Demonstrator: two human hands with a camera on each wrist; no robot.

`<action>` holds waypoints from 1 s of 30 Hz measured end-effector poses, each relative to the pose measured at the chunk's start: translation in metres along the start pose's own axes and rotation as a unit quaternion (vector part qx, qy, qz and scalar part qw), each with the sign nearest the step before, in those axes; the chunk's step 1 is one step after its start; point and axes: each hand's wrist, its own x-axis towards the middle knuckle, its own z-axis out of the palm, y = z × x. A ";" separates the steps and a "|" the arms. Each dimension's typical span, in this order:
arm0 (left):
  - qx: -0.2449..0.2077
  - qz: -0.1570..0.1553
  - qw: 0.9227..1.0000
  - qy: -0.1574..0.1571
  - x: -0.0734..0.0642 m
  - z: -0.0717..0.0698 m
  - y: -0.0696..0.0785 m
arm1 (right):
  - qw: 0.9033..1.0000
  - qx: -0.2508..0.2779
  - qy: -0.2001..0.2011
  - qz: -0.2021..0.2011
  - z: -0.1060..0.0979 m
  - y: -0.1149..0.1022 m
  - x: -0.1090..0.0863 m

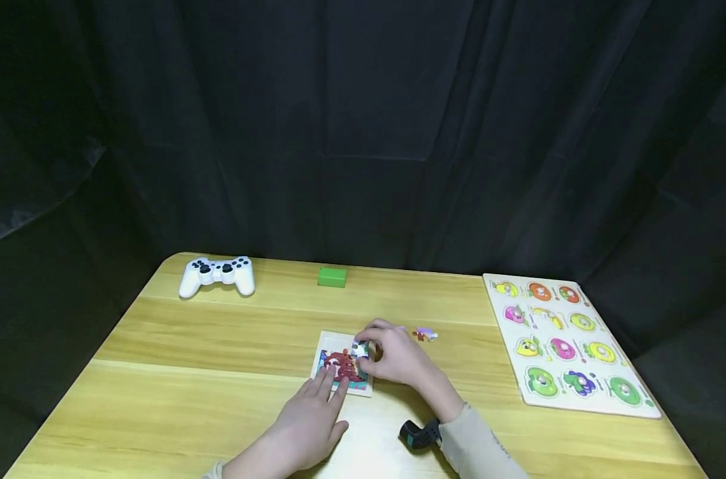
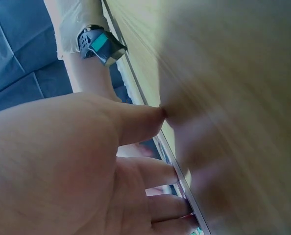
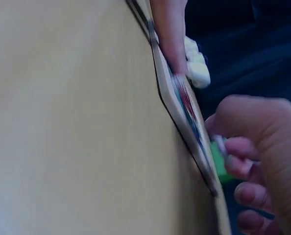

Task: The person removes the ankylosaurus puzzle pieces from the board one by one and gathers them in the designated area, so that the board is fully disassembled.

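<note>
A small jigsaw puzzle in a pale square tray [image 1: 333, 339] lies on the table, showing a reddish-brown picture. My left hand [image 1: 307, 424] rests its straight fingers on the near left part of the picture. At the tray's right side my right hand [image 1: 395, 354] pinches a puzzle piece [image 1: 359, 348] between thumb and fingers, just over the upper right corner. In the right wrist view the pinched piece [image 3: 221, 146] appears thin and edge-on beside the tray [image 3: 164, 90]. Loose puzzle pieces [image 1: 424, 334] lie beyond the right hand, one partly hidden by it.
A white game controller [image 1: 217, 275] sits at the table's far left, and a green block [image 1: 332, 277] at the back middle. On the right lies a fruit peg board [image 1: 569, 346]. A black band [image 1: 419, 434] is on my right wrist. Dark curtains [image 1: 363, 133] surround the table.
</note>
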 end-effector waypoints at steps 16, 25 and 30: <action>-0.016 -0.008 1.000 0.006 0.001 -0.001 0.002 | 0.990 -0.029 0.077 0.116 -0.096 0.103 -0.065; -0.011 -0.001 1.000 0.019 -0.001 0.000 0.003 | 0.993 -0.012 0.032 0.117 -0.085 0.117 -0.069; -0.015 -0.001 1.000 0.013 -0.001 0.000 0.002 | 0.991 -0.007 0.014 0.130 -0.085 0.117 -0.072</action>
